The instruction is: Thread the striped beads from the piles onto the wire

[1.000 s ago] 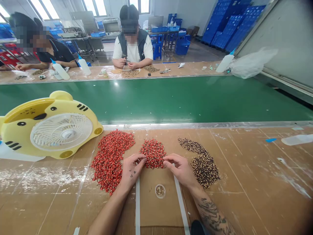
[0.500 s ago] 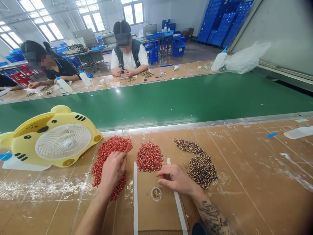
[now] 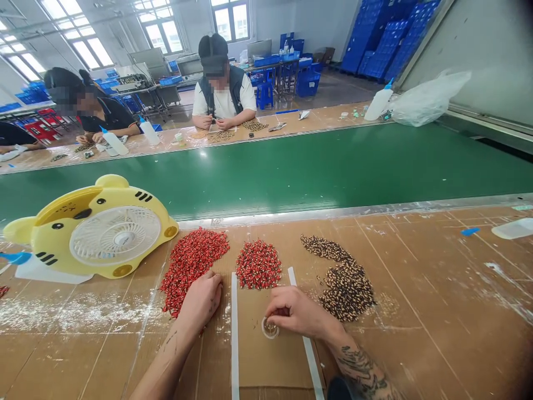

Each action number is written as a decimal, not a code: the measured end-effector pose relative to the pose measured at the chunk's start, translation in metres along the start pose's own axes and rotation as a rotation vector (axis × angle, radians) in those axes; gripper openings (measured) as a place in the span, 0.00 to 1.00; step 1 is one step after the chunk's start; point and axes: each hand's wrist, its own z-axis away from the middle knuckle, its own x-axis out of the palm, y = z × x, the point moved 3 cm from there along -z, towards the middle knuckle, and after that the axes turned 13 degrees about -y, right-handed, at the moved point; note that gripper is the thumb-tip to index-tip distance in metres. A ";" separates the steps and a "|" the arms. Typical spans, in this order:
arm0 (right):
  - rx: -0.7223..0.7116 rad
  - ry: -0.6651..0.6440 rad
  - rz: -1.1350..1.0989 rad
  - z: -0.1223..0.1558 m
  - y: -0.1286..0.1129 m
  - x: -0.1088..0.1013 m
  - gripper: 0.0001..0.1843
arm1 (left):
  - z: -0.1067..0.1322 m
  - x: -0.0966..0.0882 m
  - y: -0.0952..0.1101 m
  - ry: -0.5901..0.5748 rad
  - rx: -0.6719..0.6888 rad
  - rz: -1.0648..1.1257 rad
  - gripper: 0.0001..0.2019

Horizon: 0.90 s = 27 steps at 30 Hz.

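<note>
My left hand (image 3: 204, 299) rests at the right edge of the larger pile of small red pieces (image 3: 191, 261). Its fingers are curled and pressed together, and what they hold, if anything, is hidden. Over a small round clear dish (image 3: 270, 332) is my right hand (image 3: 295, 312), thumb and fingers pinched together at the dish's upper right rim. Anything between those fingertips is too small to make out. The dish sits on a cardboard sheet (image 3: 266, 361) edged with white tape strips. A smaller round pile of red pieces (image 3: 259, 264) lies just beyond it.
Right of my hand lies a pile of black-and-tan pieces (image 3: 345, 289). A yellow animal-faced fan (image 3: 119, 233) stands at left, partly over a white bottle (image 3: 50, 272). Past the table edge runs a green conveyor belt (image 3: 270, 172). Co-workers (image 3: 225, 94) sit across it.
My right hand has moved down and left to the dish, its fingers closing into a pinch. My left hand has drawn toward me and right, from over the red pile to its edge.
</note>
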 end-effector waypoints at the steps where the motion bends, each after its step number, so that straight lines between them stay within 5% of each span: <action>1: -0.013 -0.008 0.021 0.000 -0.001 -0.001 0.05 | -0.001 0.000 0.001 0.007 -0.009 -0.010 0.13; 14: 0.021 -0.032 0.075 0.004 0.004 -0.001 0.02 | -0.002 0.009 0.012 0.001 0.067 0.022 0.13; 22: -0.121 -0.104 0.145 0.005 0.004 0.001 0.03 | 0.000 0.007 0.005 0.061 0.094 0.122 0.14; 27: -0.128 -0.098 0.220 0.005 -0.002 0.002 0.05 | 0.003 0.005 0.005 0.145 0.143 0.545 0.12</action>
